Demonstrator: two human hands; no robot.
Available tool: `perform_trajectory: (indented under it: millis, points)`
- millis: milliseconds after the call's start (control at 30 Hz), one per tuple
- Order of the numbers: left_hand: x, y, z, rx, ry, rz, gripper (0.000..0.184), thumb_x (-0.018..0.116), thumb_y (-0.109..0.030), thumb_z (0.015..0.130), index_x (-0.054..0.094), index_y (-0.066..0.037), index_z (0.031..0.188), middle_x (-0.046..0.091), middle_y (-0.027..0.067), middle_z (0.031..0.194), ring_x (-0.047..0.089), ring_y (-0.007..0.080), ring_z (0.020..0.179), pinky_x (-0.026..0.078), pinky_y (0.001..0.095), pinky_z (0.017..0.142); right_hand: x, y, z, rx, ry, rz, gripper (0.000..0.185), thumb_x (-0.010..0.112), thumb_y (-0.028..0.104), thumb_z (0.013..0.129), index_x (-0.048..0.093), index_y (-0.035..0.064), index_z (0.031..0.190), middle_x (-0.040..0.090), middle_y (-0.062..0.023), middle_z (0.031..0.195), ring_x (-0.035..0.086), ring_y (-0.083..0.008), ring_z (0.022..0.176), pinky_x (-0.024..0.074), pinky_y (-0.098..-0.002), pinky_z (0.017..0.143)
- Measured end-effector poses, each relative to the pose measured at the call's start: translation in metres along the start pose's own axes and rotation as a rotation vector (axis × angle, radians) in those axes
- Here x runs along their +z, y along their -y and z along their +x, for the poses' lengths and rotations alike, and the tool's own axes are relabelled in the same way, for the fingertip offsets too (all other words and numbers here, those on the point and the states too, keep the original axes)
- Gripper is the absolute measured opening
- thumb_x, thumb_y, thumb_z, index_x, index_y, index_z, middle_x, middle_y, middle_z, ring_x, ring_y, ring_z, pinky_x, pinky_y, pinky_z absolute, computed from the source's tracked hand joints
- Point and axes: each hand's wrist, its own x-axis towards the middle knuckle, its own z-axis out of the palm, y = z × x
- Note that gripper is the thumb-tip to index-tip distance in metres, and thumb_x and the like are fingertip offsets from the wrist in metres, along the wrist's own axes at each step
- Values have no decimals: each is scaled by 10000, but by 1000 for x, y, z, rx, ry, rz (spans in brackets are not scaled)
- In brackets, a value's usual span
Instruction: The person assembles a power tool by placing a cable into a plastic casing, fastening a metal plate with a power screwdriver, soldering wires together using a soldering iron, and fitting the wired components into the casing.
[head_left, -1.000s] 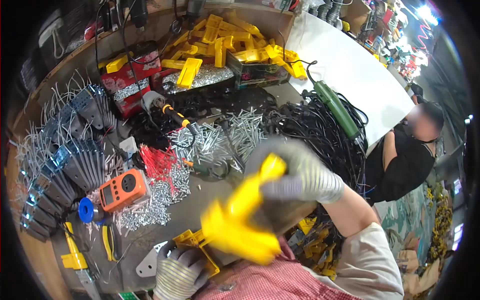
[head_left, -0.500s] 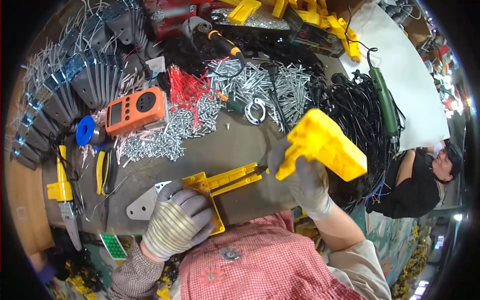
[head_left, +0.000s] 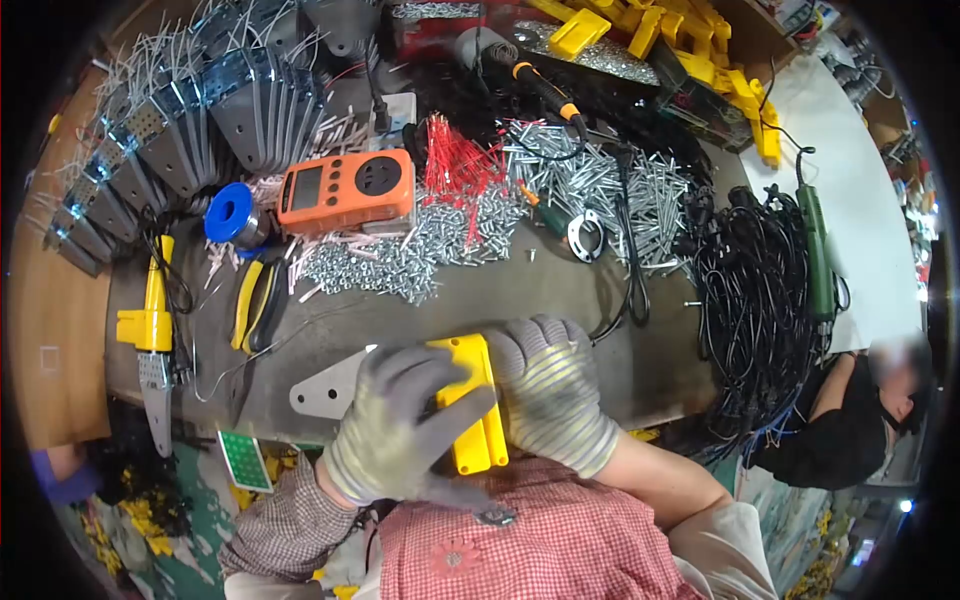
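Both my hands wear grey-and-yellow striped gloves and meet at a yellow plastic housing (head_left: 481,440) near the bench's front edge. My left hand (head_left: 395,430) wraps over its left side, fingers across the top face and thumb lower down, slightly blurred. My right hand (head_left: 555,395) is closed around the housing's right end, hiding the handle part. A flat grey metal blade plate (head_left: 325,388) with holes sticks out to the left, partly under my left hand. The inside of the housing is out of sight.
Behind lie piled screws (head_left: 380,260), red pieces (head_left: 455,165), an orange meter (head_left: 345,190) and a solder spool (head_left: 235,215). Yellow-handled pliers (head_left: 255,305) and a yellow tool with blade (head_left: 153,330) lie left. Black cables (head_left: 755,310) and a green screwdriver (head_left: 817,255) lie right, near a person (head_left: 835,430).
My right hand has brought the upper yellow shell down and left onto the lower half, which now looks covered. My left hand has shifted its fingers over the housing. The view has turned slightly.
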Motion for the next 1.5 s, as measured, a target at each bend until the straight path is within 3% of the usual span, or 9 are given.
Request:
perform_trajectory:
  millis: [267,367,467,567,667,867,1233,1400,1500]
  points:
    - [10,-2,1,-179,148,148,1035,830,-520,491,503,-90,1374,484,179,1231,494,369,1123,384,547,955,-44,-20,14,-133,317,158,303,591,266,858,616,38,1056,621,-129,1000,613,-296,953,484,-421,810]
    - [9,-7,-2,-177,191,139,1105,844,-515,447,469,-89,1395,469,178,1220,489,369,1115,353,557,998,-38,-34,23,27,557,163,267,566,328,945,614,74,877,654,-130,689,665,-299,639,513,-420,581]
    - [5,-15,6,-250,241,157,1117,837,-535,450,458,-90,1402,455,178,1233,477,365,1131,312,579,1035,-23,-30,11,37,281,33,313,541,346,963,597,81,806,610,-92,575,625,-313,526,505,-423,536]
    - [5,-18,5,-264,264,179,1107,837,-534,472,450,-88,1408,445,199,1283,462,381,1170,300,595,1038,-31,-27,12,68,388,-16,278,592,319,926,594,70,802,619,-107,637,648,-306,616,517,-419,584]
    - [-17,-19,14,-329,295,44,1125,836,-564,483,433,-94,1422,416,212,1350,446,391,1207,292,600,1043,-24,-52,31,-88,51,137,240,651,275,874,585,50,824,615,-132,727,656,-299,711,523,-405,618]
    - [-18,62,36,-54,56,438,227,728,-192,716,696,-119,929,632,51,889,599,281,912,458,436,835,-8,-63,95,220,313,-17,251,680,182,848,624,11,1024,685,-202,984,679,-354,947,565,-428,770]
    - [-12,78,54,187,193,679,135,709,-208,707,625,-108,738,595,28,772,612,231,848,495,395,749,4,-68,65,-21,141,-3,213,590,40,835,655,66,1037,678,-143,946,692,-339,841,565,-404,742]
    - [-24,46,44,-484,150,-406,60,685,-48,805,695,-45,864,629,53,799,615,175,768,478,294,706,-17,-79,52,90,114,423,182,639,68,824,662,62,1004,680,-123,893,667,-332,802,537,-402,743]
    - [-17,46,37,-336,186,-312,71,701,-76,791,697,-42,853,630,67,792,622,211,773,486,322,715,-29,-76,51,261,228,592,174,682,98,814,658,35,974,676,-109,826,671,-255,761,537,-341,724]
